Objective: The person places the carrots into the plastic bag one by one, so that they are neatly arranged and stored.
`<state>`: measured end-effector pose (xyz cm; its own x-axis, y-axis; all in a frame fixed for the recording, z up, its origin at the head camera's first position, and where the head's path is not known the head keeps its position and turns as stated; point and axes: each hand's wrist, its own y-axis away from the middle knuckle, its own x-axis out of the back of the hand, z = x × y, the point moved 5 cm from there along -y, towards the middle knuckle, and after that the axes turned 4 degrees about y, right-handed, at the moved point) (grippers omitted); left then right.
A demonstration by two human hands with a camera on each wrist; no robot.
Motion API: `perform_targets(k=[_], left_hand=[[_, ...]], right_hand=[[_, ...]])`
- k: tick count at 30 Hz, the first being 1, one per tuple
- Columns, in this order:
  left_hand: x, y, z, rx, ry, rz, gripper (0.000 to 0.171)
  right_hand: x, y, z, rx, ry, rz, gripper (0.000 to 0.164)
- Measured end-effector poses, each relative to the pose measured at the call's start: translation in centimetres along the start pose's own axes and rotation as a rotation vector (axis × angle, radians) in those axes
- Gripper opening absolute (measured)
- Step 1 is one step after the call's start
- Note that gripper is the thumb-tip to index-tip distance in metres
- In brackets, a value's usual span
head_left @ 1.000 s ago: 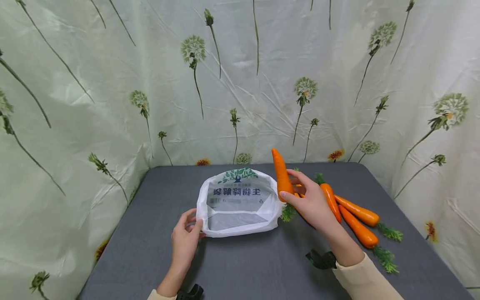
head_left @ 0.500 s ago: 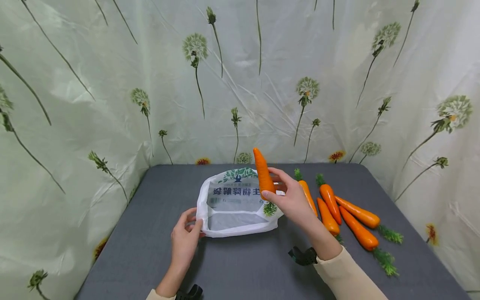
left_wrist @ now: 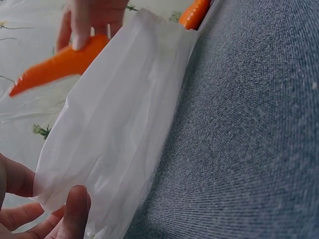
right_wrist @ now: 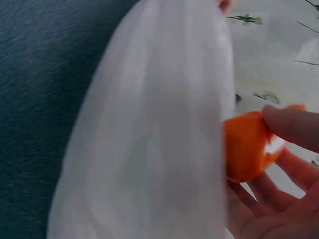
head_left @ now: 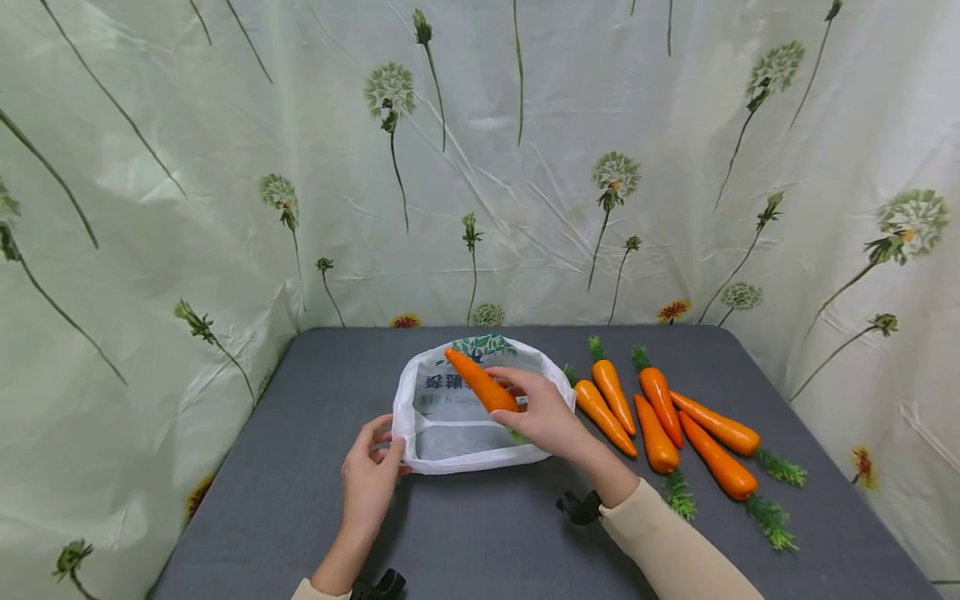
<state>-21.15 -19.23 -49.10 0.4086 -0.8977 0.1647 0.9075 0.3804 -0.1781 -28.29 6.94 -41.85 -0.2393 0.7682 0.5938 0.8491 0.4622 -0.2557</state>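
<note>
A white plastic bag (head_left: pixel 480 457) with a green tree print stands with its mouth open in the middle of the table. At its left rim my left hand (head_left: pixel 371 475) pinches the plastic between thumb and fingers, seen closer in the left wrist view. My right hand (head_left: pixel 543 412) grips an orange carrot (head_left: pixel 480 379) over the bag's mouth, its tip pointing up and left. The carrot's green top is mostly hidden below the hand. In the right wrist view the bag's white side (right_wrist: pixel 149 129) covers part of the carrot (right_wrist: pixel 249 147).
Several more carrots with green tops lie on the grey table to the right of the bag, the closest carrot (head_left: pixel 604 418) right beside it. A curtain (head_left: pixel 480 167) printed with dandelions hangs behind the table (head_left: pixel 480 533).
My right hand has carried the carrot left from beside the bag to over its mouth, tilting it from nearly upright toward the left. The left hand has stayed at the rim.
</note>
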Motion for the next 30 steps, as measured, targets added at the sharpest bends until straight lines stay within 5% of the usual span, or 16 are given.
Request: perform_targets(k=[16,30], left_hand=[[-0.2,0.2,0.3,0.014,0.004,-0.006,0.037],[-0.1,0.2,0.2,-0.011,-0.037,0.027,0.04]], right_hand=[[-2.8,-0.1,0.7,0.053,0.352,-0.303,0.051],[-4.7,0.2,0.9,0.119,0.463,-0.441,0.043]])
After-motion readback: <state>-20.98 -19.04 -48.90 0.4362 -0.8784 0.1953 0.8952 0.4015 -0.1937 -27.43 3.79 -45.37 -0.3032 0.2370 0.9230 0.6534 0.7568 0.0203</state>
